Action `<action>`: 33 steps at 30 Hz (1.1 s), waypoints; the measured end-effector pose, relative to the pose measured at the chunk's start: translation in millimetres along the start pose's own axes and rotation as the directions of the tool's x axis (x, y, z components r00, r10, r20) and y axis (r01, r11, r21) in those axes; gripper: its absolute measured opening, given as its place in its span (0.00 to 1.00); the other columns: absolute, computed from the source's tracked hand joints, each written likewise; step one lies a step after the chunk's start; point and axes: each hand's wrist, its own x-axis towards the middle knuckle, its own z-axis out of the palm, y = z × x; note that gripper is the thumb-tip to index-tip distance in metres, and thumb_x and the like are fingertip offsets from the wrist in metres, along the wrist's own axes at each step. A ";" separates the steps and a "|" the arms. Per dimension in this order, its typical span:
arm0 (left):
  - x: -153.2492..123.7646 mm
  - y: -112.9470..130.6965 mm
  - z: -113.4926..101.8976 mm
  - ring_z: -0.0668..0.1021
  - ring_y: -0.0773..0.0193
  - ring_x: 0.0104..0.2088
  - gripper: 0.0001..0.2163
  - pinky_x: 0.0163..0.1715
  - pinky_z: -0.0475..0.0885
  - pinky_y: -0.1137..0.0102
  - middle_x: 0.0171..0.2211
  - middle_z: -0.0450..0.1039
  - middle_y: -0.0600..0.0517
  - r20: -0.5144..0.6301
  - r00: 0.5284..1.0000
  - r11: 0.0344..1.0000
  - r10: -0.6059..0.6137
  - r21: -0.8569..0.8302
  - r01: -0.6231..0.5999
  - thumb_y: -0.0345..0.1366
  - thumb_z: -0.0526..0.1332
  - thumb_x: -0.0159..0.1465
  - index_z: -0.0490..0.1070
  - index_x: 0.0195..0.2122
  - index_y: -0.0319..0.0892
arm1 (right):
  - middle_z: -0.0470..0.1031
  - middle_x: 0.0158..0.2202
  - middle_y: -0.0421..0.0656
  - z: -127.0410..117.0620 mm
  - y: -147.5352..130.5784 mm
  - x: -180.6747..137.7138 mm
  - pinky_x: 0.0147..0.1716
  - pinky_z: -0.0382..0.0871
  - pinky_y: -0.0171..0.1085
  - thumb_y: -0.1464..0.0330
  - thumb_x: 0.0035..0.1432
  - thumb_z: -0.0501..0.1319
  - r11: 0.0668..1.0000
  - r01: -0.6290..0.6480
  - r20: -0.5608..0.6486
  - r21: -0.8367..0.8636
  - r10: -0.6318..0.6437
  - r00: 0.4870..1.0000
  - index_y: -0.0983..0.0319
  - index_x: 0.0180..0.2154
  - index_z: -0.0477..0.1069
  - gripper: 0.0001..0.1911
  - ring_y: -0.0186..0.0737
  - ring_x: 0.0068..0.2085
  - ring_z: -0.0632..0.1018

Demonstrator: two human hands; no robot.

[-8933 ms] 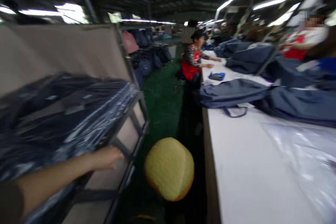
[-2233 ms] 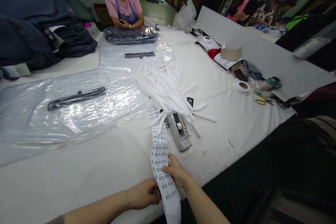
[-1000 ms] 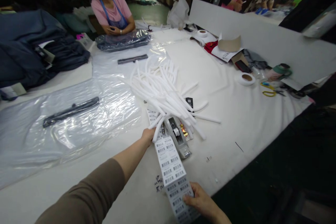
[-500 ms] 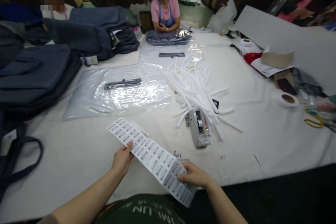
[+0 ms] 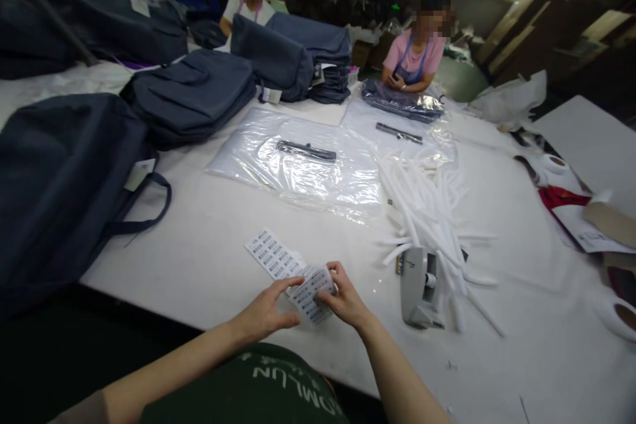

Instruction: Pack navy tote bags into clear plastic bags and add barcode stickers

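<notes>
A white sheet of barcode labels (image 5: 272, 256) lies partly over the white tabletop, its near end folded back on itself. My right hand (image 5: 348, 299) pinches the folded part, thumb on top and fingers behind the edge. My left hand (image 5: 265, 313) is at the fold's left side with thumb and fingers apart. Its index fingertip touches the sheet, or is very close to it. To the right stands a grey tape dispenser (image 5: 416, 288) in front of a heap of white flexible strips (image 5: 427, 202).
Navy bags (image 5: 193, 96) are piled along the left. Clear plastic bags (image 5: 258, 149) with dark strips on them lie ahead. Two people in aprons are across the table, a pink-shirted person (image 5: 410, 53) among them. At the right are tape rolls (image 5: 616, 315) and a red cloth (image 5: 561, 197).
The label sheet, stretched out between both hands before, is now folded over and lower on the table. My left hand has loosened its pinch. The view has turned left.
</notes>
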 end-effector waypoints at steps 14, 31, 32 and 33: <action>82.5 -12.7 -104.2 0.68 0.55 0.55 0.19 0.58 0.58 0.63 0.54 0.68 0.47 0.164 0.979 0.990 0.119 0.058 -0.130 0.40 0.59 0.61 0.69 0.53 0.46 | 0.60 0.15 0.32 4.3 -50.2 12.1 0.36 0.63 0.48 0.48 0.41 0.67 0.877 0.037 -0.333 0.479 0.143 0.932 0.52 0.37 0.65 0.24 0.38 0.21 0.64; 196.1 -2.5 14.9 0.76 0.58 0.29 0.08 0.28 0.69 0.70 0.28 0.76 0.52 0.745 0.515 0.851 -0.425 0.523 -0.054 0.36 0.66 0.50 0.76 0.32 0.42 | 0.64 0.17 0.35 -65.7 12.9 -78.8 0.31 0.65 0.41 0.50 0.59 0.49 0.826 0.306 -0.840 0.473 0.319 0.438 0.56 0.27 0.68 0.20 0.35 0.22 0.69; 200.9 -4.8 21.2 0.76 0.59 0.30 0.08 0.30 0.69 0.70 0.28 0.76 0.52 0.711 0.549 0.814 -0.439 0.574 -0.092 0.35 0.66 0.50 0.76 0.32 0.42 | 0.72 0.27 0.39 -77.9 18.9 -93.5 0.38 0.66 0.43 0.53 0.59 0.51 0.874 0.263 -0.875 0.408 0.292 0.385 0.56 0.33 0.71 0.16 0.38 0.32 0.74; 205.4 -6.9 28.3 0.75 0.58 0.31 0.08 0.31 0.68 0.69 0.28 0.76 0.52 0.682 0.579 0.773 -0.447 0.620 -0.133 0.34 0.66 0.50 0.76 0.32 0.42 | 0.75 0.38 0.41 -87.8 22.8 -106.0 0.44 0.66 0.45 0.56 0.59 0.53 0.926 0.208 -0.909 0.315 0.230 0.348 0.57 0.39 0.71 0.15 0.40 0.41 0.75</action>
